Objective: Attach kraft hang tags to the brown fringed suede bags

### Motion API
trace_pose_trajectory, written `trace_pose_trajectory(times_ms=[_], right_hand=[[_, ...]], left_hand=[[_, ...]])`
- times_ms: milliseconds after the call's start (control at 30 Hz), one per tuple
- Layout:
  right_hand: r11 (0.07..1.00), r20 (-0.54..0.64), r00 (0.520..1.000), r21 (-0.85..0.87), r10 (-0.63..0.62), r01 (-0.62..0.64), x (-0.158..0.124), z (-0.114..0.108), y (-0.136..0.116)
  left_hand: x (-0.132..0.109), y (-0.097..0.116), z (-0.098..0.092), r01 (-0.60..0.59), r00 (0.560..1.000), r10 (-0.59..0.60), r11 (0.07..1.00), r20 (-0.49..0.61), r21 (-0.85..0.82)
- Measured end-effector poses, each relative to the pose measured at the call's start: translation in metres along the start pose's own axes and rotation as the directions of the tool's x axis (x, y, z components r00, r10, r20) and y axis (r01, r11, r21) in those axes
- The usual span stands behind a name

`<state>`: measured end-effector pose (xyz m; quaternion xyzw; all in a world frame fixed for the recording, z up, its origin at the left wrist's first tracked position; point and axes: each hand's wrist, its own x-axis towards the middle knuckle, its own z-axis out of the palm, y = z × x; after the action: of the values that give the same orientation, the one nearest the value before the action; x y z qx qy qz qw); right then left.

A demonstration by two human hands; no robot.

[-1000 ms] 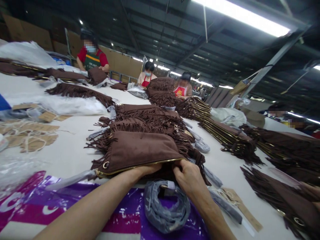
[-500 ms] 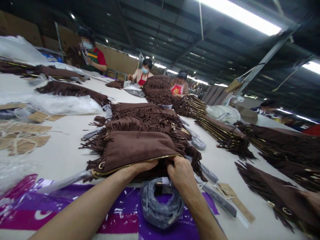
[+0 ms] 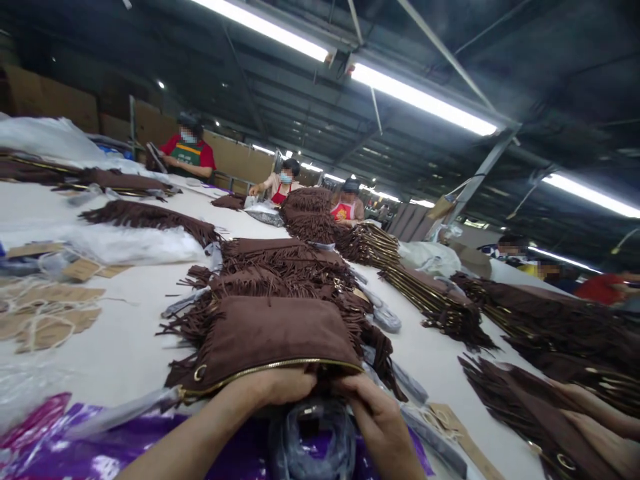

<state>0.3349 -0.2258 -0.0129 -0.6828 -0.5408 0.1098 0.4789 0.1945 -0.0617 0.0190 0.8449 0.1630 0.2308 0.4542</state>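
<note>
A brown suede fringed bag [image 3: 273,337] with a gold zipper lies on the white table [image 3: 125,313], its open zipper edge facing me. My left hand [image 3: 280,385] is closed on that edge just under the zipper. My right hand [image 3: 367,407] grips the same edge at its right end, fingers curled in. A grey rolled strap [image 3: 313,440] in clear wrapping sits right below both hands, on a purple and pink plastic sheet [image 3: 55,440].
More brown fringed bags [image 3: 280,257] are piled behind the held one and stacked in rows to the right [image 3: 430,300]. Cardboard tags with string [image 3: 45,313] lie at left. Three masked workers [image 3: 187,152] stand at the table's far end. Another person's forearm [image 3: 595,407] reaches in at right.
The view has tilted upward, so my hands sit lower in the frame. Both hands have drawn closer together on the bag's zipper edge, over the grey strap.
</note>
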Motion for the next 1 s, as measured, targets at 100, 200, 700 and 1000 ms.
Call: trace_pose_trajectory(times_ms=[100, 200, 700, 1000], right_hand=[[0.893, -0.107, 0.958, 0.402, 0.265, -0.203, -0.005, -0.005, 0.003], [0.754, -0.127, 0.93, 0.628, 0.346, -0.195, -0.003, -0.005, -0.005], [0.621, -0.094, 0.99, 0.784, 0.101, 0.01, 0.044, 0.006, -0.076], [0.825, -0.1, 0.956, 0.535, 0.275, -0.182, 0.035, 0.0, -0.03]], left_hand=[[-0.011, 0.022, -0.008, -0.073, 0.98, -0.003, 0.927, 0.2, 0.367], [-0.022, 0.042, -0.008, -0.162, 0.956, 0.014, 0.857, 0.292, 0.489], [-0.01, 0.044, 0.0, 0.084, 0.967, 0.074, 0.812, 0.245, -0.578], [-0.004, 0.034, 0.007, 0.074, 0.981, 0.048, 0.803, 0.187, -0.592]])
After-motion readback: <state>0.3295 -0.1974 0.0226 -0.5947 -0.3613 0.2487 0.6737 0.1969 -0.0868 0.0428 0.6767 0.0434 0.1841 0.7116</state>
